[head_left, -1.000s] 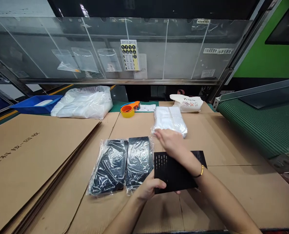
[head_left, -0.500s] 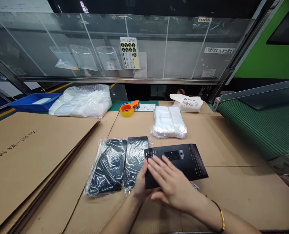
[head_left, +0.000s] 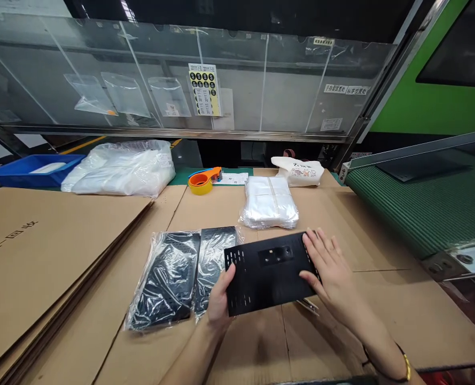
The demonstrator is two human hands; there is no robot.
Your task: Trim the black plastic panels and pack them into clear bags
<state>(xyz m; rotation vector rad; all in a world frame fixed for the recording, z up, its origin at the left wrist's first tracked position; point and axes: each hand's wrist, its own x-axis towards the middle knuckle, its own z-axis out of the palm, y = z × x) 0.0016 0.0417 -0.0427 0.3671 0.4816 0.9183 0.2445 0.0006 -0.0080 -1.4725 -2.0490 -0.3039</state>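
Brown cardboard work surface (head_left: 385,315) across the lower frame, green ribbed conveyor belt (head_left: 413,198) at right, smooth black slotted panel (head_left: 261,289) at lower centre, left hand (head_left: 220,299) pinching its left end, right hand (head_left: 333,272) spread flat over its right end, glossy bagged panels (head_left: 167,278) alongside.

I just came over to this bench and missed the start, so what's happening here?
A person holds up a black slotted panel, the left hand gripping one end and the right hand spread on the other. Beside it lie black pieces in clear plastic, with a stack of clear bags behind.
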